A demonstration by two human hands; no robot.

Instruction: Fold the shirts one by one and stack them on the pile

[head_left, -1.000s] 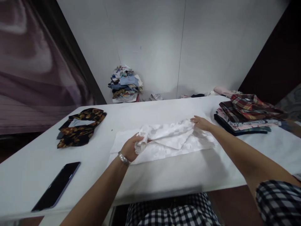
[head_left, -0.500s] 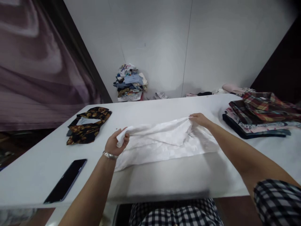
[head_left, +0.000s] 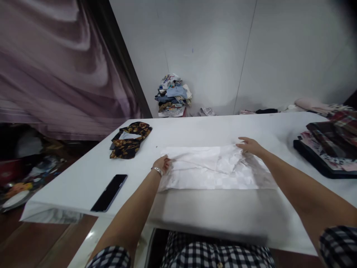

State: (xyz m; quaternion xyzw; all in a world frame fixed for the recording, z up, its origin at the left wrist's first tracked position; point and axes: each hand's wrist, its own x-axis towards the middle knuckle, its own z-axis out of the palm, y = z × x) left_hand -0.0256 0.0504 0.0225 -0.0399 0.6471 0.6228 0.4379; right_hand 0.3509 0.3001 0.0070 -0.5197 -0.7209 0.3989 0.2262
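While left fingers point(head_left: 166, 161) pinch the white cloth point(head_left: 206, 163), right fingers point(head_left: 244, 139) — slightly parted — touch its edge.

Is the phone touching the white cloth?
No, the phone lies apart on the table, with the person's left forearm between it and the white cloth.

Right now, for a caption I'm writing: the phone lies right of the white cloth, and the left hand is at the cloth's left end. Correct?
Not quite: the head view shows the phone lying left of the white cloth, not right. The left hand is at the cloth's left end.
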